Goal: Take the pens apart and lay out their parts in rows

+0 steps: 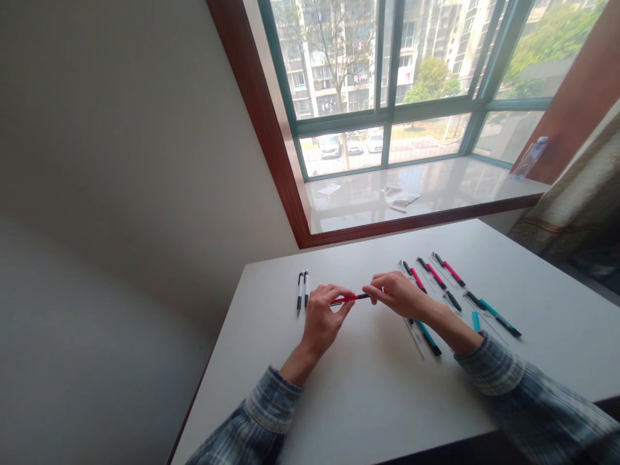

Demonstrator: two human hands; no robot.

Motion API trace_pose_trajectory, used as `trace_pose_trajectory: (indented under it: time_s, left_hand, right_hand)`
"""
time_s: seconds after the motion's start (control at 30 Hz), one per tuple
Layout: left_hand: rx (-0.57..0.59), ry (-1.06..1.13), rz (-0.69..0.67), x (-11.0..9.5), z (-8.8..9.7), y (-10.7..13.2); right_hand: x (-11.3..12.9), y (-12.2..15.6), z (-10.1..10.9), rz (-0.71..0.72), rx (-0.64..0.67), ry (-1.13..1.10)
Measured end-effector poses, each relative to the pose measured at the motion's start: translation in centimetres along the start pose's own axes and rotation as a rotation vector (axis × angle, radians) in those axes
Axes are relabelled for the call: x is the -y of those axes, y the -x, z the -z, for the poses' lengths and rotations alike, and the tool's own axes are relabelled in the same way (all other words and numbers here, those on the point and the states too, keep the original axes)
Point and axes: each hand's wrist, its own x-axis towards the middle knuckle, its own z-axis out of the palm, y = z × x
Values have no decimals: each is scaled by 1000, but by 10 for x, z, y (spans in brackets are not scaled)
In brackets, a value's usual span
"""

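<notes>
Plaid sleeves (271, 413) over white table (368, 394), both hands' grip on red pen (349, 298), window (387, 84) beyond.

Two white pens (303, 290) lie side by side near the far left corner of the white table (368, 394). To the right lie pink pens (438, 272) and teal pens (494, 316) (some in clear sleeves). A cloth (400, 198) rests on the windowsill (460, 187).
</notes>
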Motion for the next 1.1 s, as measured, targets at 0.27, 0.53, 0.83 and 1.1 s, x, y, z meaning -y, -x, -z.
trace_pose_trajectory:
  time_s: [0.27,0.53,0.83,1.1]
  left_hand:
    - [-20,-40,-8,1,1,0]
    - [-10,-131,24,6,-2,2]
    - [15,-219,-17,11,-3,1]
    - [-3,-244,-28,8,-3,3]
  right_hand:
    - [-6,1,-2,59,-84,-5]
    - [-5,0,-4,102,-147,2]
    - [-5,2,-5,57,-109,54]
    - [-4,2,-5,41,-101,58]
